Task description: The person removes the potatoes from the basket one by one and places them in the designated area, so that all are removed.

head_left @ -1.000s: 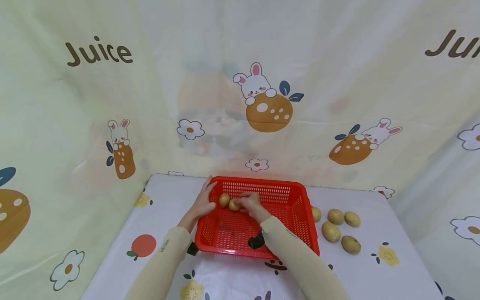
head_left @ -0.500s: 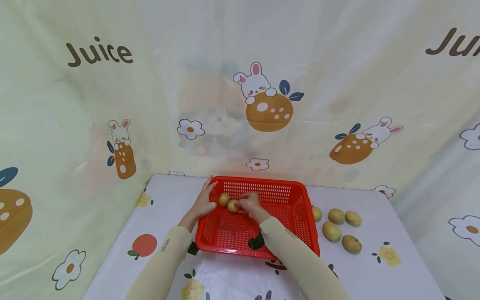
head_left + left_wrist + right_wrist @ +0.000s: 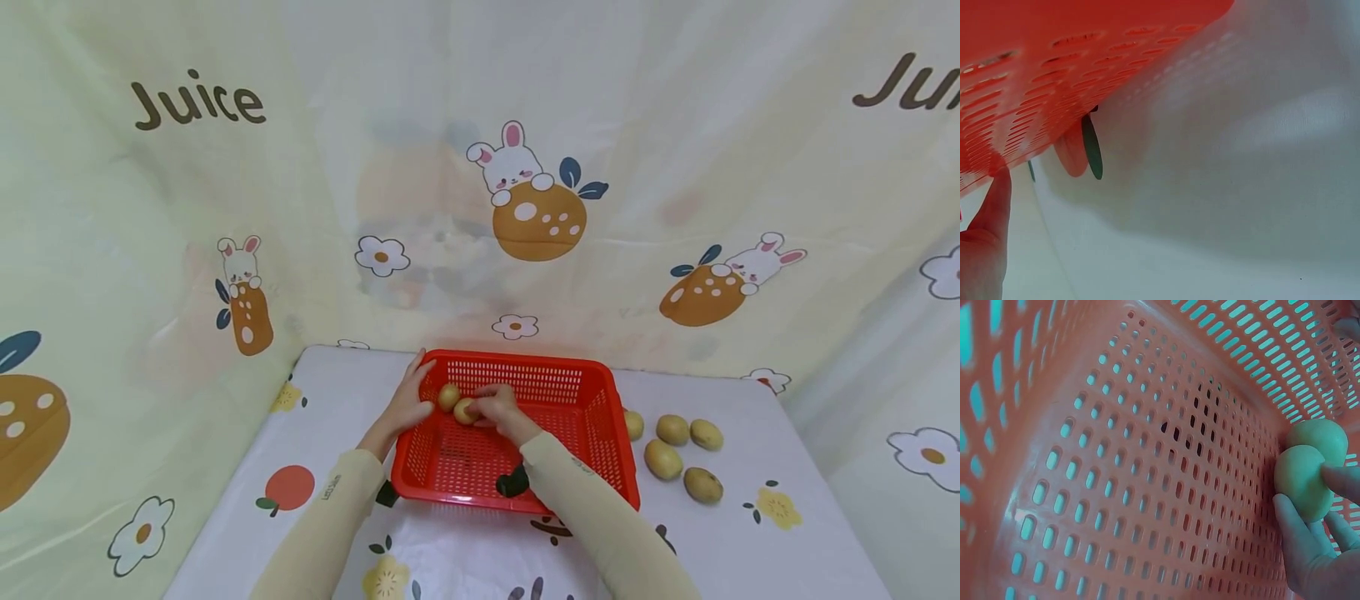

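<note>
A red slotted plastic basket (image 3: 517, 358) stands on the table in the head view. At its left side, my left hand (image 3: 405, 408) grips the wall by the rim, with the thumb toward the inside. In the left wrist view, a finger (image 3: 999, 206) touches the basket's outer wall (image 3: 1029, 106). My right hand (image 3: 501, 408) reaches inside and pinches a potato (image 3: 464, 412) between thumb and fingers. Right beside it, a second potato (image 3: 448, 397) lies in the back left corner. The right wrist view shows the held potato (image 3: 1300, 481) partly covering the other potato (image 3: 1322, 434).
Several loose potatoes (image 3: 663, 459) lie on the patterned tablecloth (image 3: 750, 467) right of the basket, one close against its right wall. A printed curtain (image 3: 450, 167) hangs behind and at both sides of the table. A black wrist device (image 3: 512, 481) shows under the right sleeve.
The potato in my right hand has shifted slightly left, closer to the other potato. My left hand stays on the basket's left side.
</note>
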### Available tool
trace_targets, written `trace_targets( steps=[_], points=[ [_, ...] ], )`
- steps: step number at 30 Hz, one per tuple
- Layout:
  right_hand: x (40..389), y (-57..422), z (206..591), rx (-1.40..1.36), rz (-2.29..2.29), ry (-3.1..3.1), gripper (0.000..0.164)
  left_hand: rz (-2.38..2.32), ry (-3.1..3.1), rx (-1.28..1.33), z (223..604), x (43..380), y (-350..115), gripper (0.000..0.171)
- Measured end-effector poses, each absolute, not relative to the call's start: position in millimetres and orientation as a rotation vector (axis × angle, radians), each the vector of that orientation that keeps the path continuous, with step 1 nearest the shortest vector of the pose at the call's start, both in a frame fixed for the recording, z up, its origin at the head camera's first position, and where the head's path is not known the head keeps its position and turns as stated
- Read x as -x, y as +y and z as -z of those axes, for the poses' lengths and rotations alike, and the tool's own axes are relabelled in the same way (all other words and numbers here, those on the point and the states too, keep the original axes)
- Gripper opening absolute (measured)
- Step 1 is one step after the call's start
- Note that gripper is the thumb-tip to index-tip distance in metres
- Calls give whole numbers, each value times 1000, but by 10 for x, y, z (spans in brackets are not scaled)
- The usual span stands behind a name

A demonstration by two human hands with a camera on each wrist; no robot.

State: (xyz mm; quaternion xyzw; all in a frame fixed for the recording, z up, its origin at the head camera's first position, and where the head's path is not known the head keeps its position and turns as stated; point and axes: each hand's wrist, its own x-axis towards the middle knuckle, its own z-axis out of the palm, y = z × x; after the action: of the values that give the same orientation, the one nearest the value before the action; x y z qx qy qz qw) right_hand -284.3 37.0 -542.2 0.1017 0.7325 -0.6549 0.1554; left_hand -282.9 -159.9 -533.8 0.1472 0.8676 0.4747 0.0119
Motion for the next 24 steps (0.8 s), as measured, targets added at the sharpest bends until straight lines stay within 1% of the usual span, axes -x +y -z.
trace_targets(
  steps=[8, 12, 15, 18, 24],
  points=[
    [2850, 509, 5372, -285, 1896, 2059, 49, -1463, 2719, -468, 5341, 2828, -1593, 82],
    [2875, 618, 5320, -281, 1928, 2027, 50, -1451, 2727, -461, 5335, 2822, -1597, 83],
    [2872, 734, 5207, -279, 1960, 1991, 51, -1449, 2718, -440, 5307, 2818, -1581, 84],
    [2828, 854, 5085, -252, 1982, 1952, 54, -1447, 2713, -425, 5288, 2811, -1572, 83],
    [2744, 1102, 4999, -223, 1986, 1972, 54, -1442, 2716, -431, 5307, 2820, -1560, 84]
  ],
)
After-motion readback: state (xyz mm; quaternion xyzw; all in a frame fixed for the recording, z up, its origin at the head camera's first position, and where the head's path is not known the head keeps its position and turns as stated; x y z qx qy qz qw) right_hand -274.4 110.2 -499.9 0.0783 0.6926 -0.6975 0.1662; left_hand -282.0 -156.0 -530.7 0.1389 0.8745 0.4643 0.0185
